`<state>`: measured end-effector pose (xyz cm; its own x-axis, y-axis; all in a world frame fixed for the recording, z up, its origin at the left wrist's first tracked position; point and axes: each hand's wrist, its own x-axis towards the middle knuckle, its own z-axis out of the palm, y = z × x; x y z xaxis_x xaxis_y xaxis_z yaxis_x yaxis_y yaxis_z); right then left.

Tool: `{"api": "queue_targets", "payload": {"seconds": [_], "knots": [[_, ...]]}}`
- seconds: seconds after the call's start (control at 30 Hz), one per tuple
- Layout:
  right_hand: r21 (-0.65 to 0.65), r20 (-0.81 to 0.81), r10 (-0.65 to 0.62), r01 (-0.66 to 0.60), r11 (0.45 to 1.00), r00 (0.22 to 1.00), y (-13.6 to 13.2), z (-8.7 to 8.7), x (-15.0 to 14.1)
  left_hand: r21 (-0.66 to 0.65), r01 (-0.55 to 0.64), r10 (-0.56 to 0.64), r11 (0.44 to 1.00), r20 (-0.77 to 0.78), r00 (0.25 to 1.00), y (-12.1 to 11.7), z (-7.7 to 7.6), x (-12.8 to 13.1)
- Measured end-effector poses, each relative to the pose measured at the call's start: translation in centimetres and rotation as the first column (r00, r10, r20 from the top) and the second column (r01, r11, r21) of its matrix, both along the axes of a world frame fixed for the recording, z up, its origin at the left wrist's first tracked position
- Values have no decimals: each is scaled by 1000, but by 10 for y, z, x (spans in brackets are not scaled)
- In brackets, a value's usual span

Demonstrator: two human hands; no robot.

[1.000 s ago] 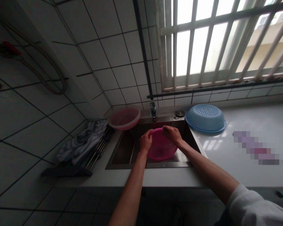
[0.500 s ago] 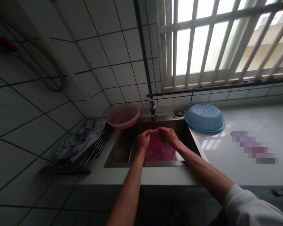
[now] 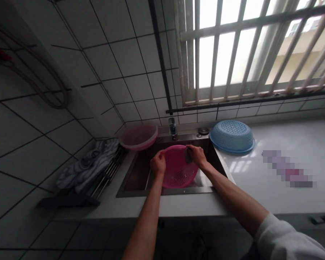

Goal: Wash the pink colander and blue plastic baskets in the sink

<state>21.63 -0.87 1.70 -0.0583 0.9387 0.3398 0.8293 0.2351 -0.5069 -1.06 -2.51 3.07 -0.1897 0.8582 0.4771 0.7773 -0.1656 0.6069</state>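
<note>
A bright pink plastic colander [image 3: 178,177] with a perforated bottom is tilted toward me inside the steel sink [image 3: 135,180]. My left hand [image 3: 158,163] is closed on its upper left rim. At the upper right rim, my right hand [image 3: 197,156] pinches a dark greyish-green cloth or scouring pad [image 3: 188,156] and presses it against the colander's inner wall. Most of the pad is covered by the fingers, so its exact kind is unclear. Behind the colander stands the faucet [image 3: 172,128]; no running water is visible.
A pink basin [image 3: 139,137] rests on the sink's back left corner. An upside-down blue basket [image 3: 232,137] sits on the white counter [image 3: 260,195] at the right, near a pixelated object [image 3: 288,169]. Striped cloth [image 3: 89,162] lies over a rack at left. A round drain cover [image 3: 203,131] lies behind the sink.
The colander has turned so that its round inside faces me more. My left hand has shifted slightly left and down its rim, while the pad has moved onto the right side.
</note>
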Motion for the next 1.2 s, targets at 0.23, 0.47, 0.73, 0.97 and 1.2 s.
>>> {"api": "queue_targets", "payload": {"seconds": [0.23,0.47,0.73,0.97,1.2], "knots": [[78,57,224,-228,971,973,-11,-4,-23,-110,312,-327,944,-171,929,-1,-2,14],[-5,10,-2,2,1000,1000,-3,-1,-1,21,-1,1,1000,-3,1000,1,-2,-4],[125,13,297,-296,947,955,-10,-9,-22,-116,289,-302,950,-120,946,-2,-2,13],[-23,-18,-43,42,999,999,-3,-6,7,-12,-12,13,1000,46,999,-1,2,-2],[127,28,294,-295,947,955,-9,-8,-29,-160,289,-306,944,-91,948,-1,-2,13]]}}
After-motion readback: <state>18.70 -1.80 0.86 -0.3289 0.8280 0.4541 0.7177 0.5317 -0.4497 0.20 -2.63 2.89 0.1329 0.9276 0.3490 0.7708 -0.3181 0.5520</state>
